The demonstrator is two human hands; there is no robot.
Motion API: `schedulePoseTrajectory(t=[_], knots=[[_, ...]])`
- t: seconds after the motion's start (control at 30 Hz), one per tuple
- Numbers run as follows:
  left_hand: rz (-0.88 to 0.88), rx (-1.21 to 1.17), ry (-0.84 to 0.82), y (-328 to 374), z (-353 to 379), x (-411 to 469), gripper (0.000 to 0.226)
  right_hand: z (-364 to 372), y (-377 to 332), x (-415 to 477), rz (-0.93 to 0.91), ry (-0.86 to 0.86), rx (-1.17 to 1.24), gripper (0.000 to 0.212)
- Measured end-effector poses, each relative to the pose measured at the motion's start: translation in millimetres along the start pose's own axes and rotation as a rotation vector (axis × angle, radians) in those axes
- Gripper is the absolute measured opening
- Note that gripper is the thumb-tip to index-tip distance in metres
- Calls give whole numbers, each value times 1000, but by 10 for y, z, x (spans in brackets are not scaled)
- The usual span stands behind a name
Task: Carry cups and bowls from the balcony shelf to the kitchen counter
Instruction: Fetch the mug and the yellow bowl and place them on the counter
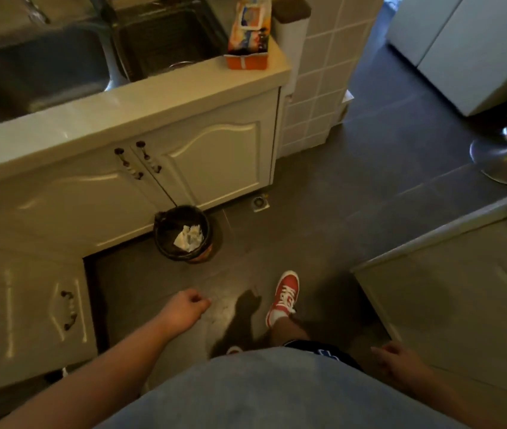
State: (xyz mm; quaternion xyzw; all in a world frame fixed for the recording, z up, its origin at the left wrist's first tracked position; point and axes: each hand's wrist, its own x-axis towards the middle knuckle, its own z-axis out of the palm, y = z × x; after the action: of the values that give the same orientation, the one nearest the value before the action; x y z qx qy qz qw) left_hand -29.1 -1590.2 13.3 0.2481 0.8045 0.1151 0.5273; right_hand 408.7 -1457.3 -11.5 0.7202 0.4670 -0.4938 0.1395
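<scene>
Both hands are empty over the dark tiled floor (354,187). The left hand (188,306) hangs out ahead of the body with its fingers (202,303) curled loosely into a soft fist, gripping nothing. The right hand (396,360) sits low by the hip, just beside the pale cabinet (462,298) at the right edge, its fingers relaxed and slightly spread, also holding nothing. No cup or bowl shows anywhere in view, so the task's things cannot be placed.

The bench (140,106) runs across the upper left, a double steel sink (38,72) sunk into it. At the bench's right end, near the corner, stands an orange carton (247,61) with a packet of wipes (250,13) propped in it. Below the bench front, on the floor against the cabinet doors (215,156), sits a small black bin (184,233) (crumpled white paper inside). One red sneaker (284,297) is planted on the floor ahead of the body.
</scene>
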Motion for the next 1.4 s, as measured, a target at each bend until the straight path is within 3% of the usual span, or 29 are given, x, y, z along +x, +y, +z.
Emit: schedulePoseTrajectory(t=[0.23, 0.47, 0.6, 0.73, 0.87, 1.1, 1.4], knots=[[0, 122, -42, 1076, -189, 646, 15, -613, -851, 719, 34, -27, 46, 19], [-57, 154, 11, 1609, -514, 996, 16, -1189, -2292, 1258, -171, -94, -17, 20], [-139, 202, 4, 1857, -751, 1377, 14, -1359, -3147, 1504, -264, -128, 28, 9], [-151, 259, -5, 2288, -988, 1963, 23, -1662, -3666, 1812, -291, -113, 40, 13], [-99, 324, -69, 3056, -1152, 2619, 21, -2113, -3737, 2081, -164, -45, 76, 18], [186, 482, -207, 5049, -822, 3318, 16, -2783, -3291, 2254, 104, 166, 281, 21], [326, 648, -357, 7141, 129, 4010, 28, -3324, -2716, 2721, 365, 154, 510, 24]])
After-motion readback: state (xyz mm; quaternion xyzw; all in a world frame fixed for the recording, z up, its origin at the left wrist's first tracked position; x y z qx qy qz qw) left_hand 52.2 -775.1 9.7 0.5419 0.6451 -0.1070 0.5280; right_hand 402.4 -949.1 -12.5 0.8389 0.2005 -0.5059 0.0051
